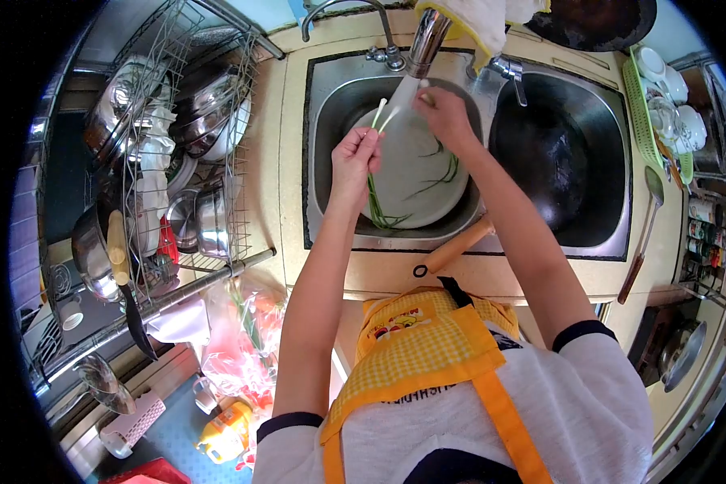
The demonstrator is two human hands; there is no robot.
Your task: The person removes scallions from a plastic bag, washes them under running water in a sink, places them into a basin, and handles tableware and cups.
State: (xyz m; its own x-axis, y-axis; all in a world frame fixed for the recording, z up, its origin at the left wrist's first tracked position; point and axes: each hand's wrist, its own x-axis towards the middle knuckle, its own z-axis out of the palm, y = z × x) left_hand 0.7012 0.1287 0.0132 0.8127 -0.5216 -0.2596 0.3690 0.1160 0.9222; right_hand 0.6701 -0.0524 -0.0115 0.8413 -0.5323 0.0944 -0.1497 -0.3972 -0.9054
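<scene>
My left hand point(358, 160) is closed around a few green onions point(377, 208), their white ends pointing up beside the running water and their green leaves hanging down into the basin. My right hand point(446, 117) is just right of the water stream point(401, 95), with its fingers pinched together; what they hold, if anything, is hard to make out. Below both hands a pale round basin point(415, 169) sits in the left sink bowl. More green leaves point(446, 176) lie in it under my right hand. Water runs from a chrome faucet point(432, 36).
The right sink bowl point(557, 161) is dark inside. A wooden handle point(458, 245) lies at the sink's front edge. A wire dish rack point(238, 161) with pots stands left. On the right are a green basket point(641, 117) of cups and a long-handled spoon point(648, 214).
</scene>
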